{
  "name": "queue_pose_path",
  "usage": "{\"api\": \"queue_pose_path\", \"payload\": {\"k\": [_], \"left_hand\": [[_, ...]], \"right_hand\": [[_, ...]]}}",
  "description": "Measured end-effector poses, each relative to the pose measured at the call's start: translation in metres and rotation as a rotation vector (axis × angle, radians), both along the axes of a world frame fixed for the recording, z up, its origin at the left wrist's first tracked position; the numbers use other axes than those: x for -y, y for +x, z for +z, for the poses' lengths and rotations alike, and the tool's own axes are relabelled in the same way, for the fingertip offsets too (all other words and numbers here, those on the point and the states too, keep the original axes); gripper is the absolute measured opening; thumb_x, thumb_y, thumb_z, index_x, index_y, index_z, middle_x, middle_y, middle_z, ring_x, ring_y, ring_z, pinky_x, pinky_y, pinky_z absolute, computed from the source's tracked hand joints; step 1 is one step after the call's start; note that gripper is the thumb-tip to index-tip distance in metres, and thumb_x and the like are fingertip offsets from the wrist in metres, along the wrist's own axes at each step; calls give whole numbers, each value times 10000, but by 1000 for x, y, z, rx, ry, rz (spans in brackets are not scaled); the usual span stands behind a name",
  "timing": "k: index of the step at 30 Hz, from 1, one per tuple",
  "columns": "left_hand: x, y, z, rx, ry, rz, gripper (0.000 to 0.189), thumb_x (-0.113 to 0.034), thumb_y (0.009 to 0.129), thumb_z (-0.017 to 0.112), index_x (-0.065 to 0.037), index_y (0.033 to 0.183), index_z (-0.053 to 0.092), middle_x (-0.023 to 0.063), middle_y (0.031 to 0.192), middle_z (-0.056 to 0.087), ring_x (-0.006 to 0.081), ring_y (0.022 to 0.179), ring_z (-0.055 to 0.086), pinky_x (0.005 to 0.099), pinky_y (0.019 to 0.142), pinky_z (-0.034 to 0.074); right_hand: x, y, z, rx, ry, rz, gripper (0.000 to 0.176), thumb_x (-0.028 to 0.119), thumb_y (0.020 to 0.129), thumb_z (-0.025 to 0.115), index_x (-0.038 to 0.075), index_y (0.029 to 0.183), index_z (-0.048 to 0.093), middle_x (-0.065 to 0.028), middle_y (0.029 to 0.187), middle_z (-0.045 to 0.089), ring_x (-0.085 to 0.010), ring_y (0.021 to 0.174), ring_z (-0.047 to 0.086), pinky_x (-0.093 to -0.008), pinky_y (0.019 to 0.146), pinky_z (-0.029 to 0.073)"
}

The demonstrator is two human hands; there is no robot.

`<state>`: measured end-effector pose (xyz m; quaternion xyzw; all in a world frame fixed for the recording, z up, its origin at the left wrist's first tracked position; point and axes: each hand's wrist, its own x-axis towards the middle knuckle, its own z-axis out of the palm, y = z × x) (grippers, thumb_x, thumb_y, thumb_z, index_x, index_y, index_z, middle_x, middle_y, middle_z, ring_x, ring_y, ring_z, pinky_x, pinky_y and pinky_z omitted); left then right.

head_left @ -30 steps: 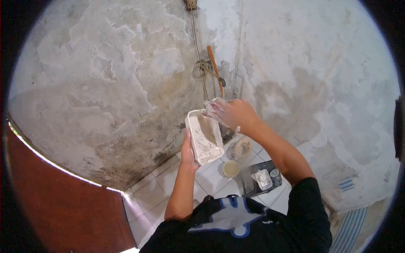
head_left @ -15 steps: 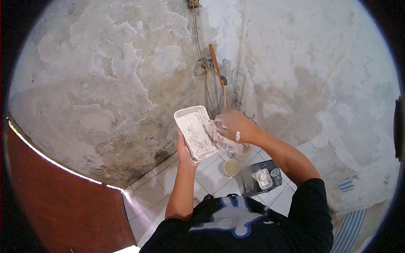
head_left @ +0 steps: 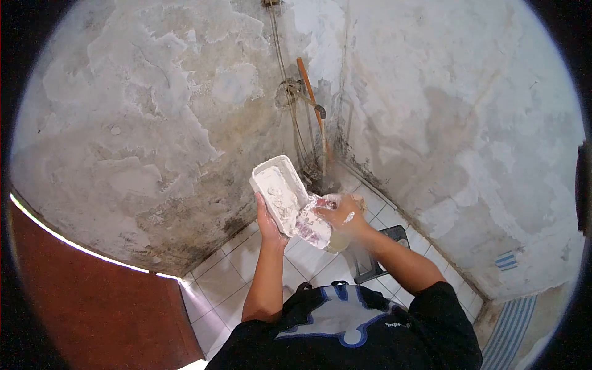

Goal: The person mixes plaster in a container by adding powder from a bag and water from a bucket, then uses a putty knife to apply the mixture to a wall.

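My left hand [head_left: 269, 223] holds a white rectangular tub [head_left: 269, 168] from its left side and underneath, tilted a little. Lumpy white powder or paste [head_left: 277, 191] lies inside it. My right hand [head_left: 342, 213], slightly blurred and smeared with white, is closed on a crumpled plastic bag [head_left: 313, 229]. The bag is white-coated with reddish-purple patches, and it meets the tub's right edge. Whether anything is coming out of the bag cannot be made out.
Below my right hand, a pale yellowish container [head_left: 338, 242] is partly hidden on the tiled floor [head_left: 237, 271]. A black stool [head_left: 394, 234] stands under my right forearm. An orange pipe [head_left: 306, 80] and cables run down the corner of the stained walls [head_left: 154, 123]. A reddish-brown door [head_left: 92, 290] is at left.
My right hand and the bag have moved down, so the bag now hangs at the tub's lower right. The tub has shifted slightly left. My right forearm now covers the things on the stool.
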<state>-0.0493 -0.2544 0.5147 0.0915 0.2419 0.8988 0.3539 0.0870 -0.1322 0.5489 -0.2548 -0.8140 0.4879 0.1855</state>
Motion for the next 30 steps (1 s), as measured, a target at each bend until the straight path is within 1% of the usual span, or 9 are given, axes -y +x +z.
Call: {"api": "queue_pose_path", "payload": {"k": [2, 3, 5, 8, 14, 21, 23, 26, 30], "left_hand": [[-2, 1, -4, -13, -31, 23, 670, -532, 1012, 391, -40, 1465, 352, 134, 1447, 461, 296, 1281, 500, 443, 1064, 421], [0, -1, -4, -30, -36, 29, 674, -540, 1011, 388, -42, 1465, 353, 132, 1447, 460, 294, 1279, 499, 440, 1063, 419], [1, -2, -7, -54, -45, 35, 679, -547, 1010, 385, -44, 1464, 353, 129, 1447, 459, 293, 1277, 498, 437, 1062, 416], [0, 0, -11, -72, -85, 96, 708, -579, 1002, 375, -60, 1481, 333, 115, 1453, 454, 273, 1274, 499, 422, 1065, 410], [0, -3, -6, -69, -30, 153, 716, -590, 999, 374, -58, 1476, 343, 115, 1442, 464, 270, 1267, 506, 417, 1052, 424], [5, -13, -2, -61, -18, 155, 725, -595, 995, 374, -52, 1474, 340, 117, 1448, 458, 284, 1274, 502, 436, 1051, 426], [4, -6, -2, -44, -15, 157, 727, -595, 994, 375, -51, 1475, 337, 118, 1450, 455, 285, 1276, 500, 439, 1052, 426], [4, 0, 1, -51, 19, 140, 705, -579, 996, 390, -49, 1461, 358, 124, 1435, 470, 296, 1258, 511, 435, 1041, 431], [5, 10, -2, -78, -31, 52, 718, -591, 996, 375, -51, 1469, 348, 126, 1451, 454, 300, 1276, 497, 437, 1054, 420]], "right_hand": [[8, 1, -13, -35, -371, -50, 266, 177, 851, 743, -83, 860, 691, -108, 641, 645, -155, 526, 545, -341, 466, 422], [16, -2, -21, -32, -374, -57, 266, 177, 851, 743, -83, 860, 691, -108, 641, 645, -155, 526, 545, -341, 466, 422], [22, -8, -44, -291, -607, -117, 213, 118, 859, 731, -91, 870, 691, -73, 685, 652, -116, 542, 541, -310, 441, 399], [30, -12, -42, -397, -731, -185, 207, 100, 855, 731, -101, 878, 687, -65, 720, 659, -100, 560, 542, -303, 446, 398], [44, -13, -26, -377, -608, -243, 209, 106, 865, 722, -98, 885, 685, -66, 735, 659, -88, 584, 538, -287, 484, 408], [42, -17, -46, -417, -571, -191, 219, 142, 878, 715, -76, 865, 687, -31, 679, 631, -81, 578, 491, -303, 490, 396], [43, -16, -40, -368, -352, -249, 237, 148, 876, 715, -83, 834, 679, -27, 649, 623, -82, 578, 474, -318, 491, 396], [44, -15, -4, -281, -264, -231, 250, 151, 869, 716, -87, 814, 668, -52, 634, 624, -91, 582, 469, -340, 507, 407], [45, -19, -4, -329, -170, -239, 255, 160, 865, 716, -83, 808, 662, -74, 623, 616, -95, 584, 468, -351, 513, 412]]}}
